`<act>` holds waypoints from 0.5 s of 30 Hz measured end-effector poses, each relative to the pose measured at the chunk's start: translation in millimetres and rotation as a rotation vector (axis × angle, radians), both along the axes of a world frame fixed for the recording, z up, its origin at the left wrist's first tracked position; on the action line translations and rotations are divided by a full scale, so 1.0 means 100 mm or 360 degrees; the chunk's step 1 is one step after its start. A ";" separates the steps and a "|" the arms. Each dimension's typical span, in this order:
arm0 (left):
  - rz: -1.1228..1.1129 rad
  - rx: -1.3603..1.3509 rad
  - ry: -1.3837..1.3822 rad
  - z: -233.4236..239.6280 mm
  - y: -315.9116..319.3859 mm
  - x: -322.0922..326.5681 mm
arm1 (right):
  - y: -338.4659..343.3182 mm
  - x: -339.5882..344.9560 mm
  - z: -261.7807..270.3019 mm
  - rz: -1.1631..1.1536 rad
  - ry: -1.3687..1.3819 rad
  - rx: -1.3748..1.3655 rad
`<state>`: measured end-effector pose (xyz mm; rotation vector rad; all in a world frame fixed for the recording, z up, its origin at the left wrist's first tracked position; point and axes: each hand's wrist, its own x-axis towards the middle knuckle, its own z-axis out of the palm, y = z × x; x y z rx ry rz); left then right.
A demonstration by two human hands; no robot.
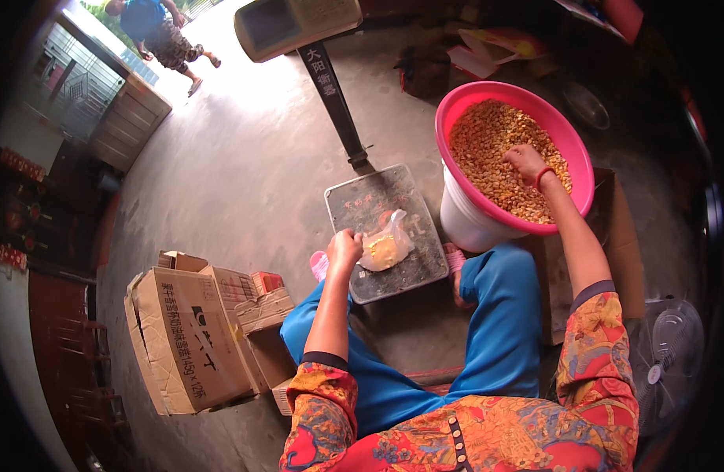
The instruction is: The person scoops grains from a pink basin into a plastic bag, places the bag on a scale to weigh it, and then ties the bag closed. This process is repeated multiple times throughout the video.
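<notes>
My left hand point(345, 246) has its fingers closed on the edge of a clear plastic bag point(387, 245), which holds some yellow kernels and lies on the dark platform of a floor scale point(362, 203). My right hand point(526, 164) is over dried corn kernels point(491, 138) in a wide pink plastic basin point(581, 177), its fingertips at the kernels; what they hold is hidden. Under the basin stands a white bucket point(465, 212). The scale's post point(332, 100) rises behind the platform and carries a display head point(297, 23).
Cardboard boxes point(188, 342) stand on the left, another box point(624, 253) on the right beside the bucket. An electric fan point(662, 360) is at the lower right. A person point(155, 32) is by the bright doorway. A dark bag point(424, 71) lies behind the basin.
</notes>
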<state>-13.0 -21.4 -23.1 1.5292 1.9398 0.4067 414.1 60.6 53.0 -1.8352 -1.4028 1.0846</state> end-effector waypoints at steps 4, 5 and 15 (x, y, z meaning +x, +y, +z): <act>0.0278 -0.0050 -0.0851 -0.19 0.10 -0.04 | -0.11 -0.29 0.50 -0.0107 0.0578 0.0013; 0.0303 -0.0023 -0.0933 -0.16 0.09 -0.01 | -0.13 -0.36 0.59 -0.0034 0.0793 0.0063; 0.0264 0.0076 -0.0816 -0.23 -0.03 0.17 | -0.77 -2.20 0.04 0.0465 0.1367 -0.0739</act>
